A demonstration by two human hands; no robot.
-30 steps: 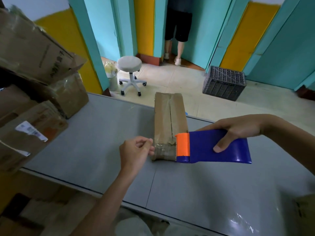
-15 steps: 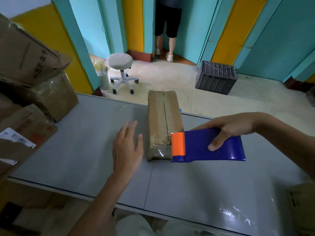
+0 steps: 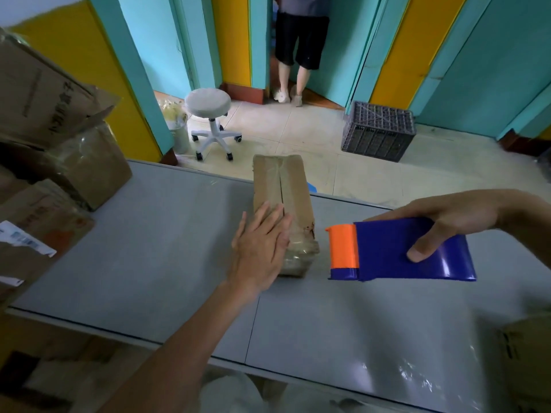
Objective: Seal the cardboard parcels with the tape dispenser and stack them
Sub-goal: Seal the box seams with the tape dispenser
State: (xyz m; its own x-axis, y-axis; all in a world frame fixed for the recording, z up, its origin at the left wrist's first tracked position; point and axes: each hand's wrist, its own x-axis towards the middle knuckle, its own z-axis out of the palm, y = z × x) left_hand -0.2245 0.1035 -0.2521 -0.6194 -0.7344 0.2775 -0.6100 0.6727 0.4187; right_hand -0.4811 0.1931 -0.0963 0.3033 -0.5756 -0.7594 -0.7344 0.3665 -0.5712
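so over on the far left there's a heap of worn cardboard boxes [image 3: 50, 162] sitting on the grey surface [image 3: 167, 234]. left hand [image 3: 259, 248] is laid flat, fingers straight, pressing on the near end of the parcel [image 3: 283, 210], a long narrow brown box lying mid-surface with a seam down its top and shiny clear tape wrapped over the near end. just beside it, not touching, the right hand [image 3: 447, 219] grips the blue tape dispenser [image 3: 399, 250], orange end facing the parcel
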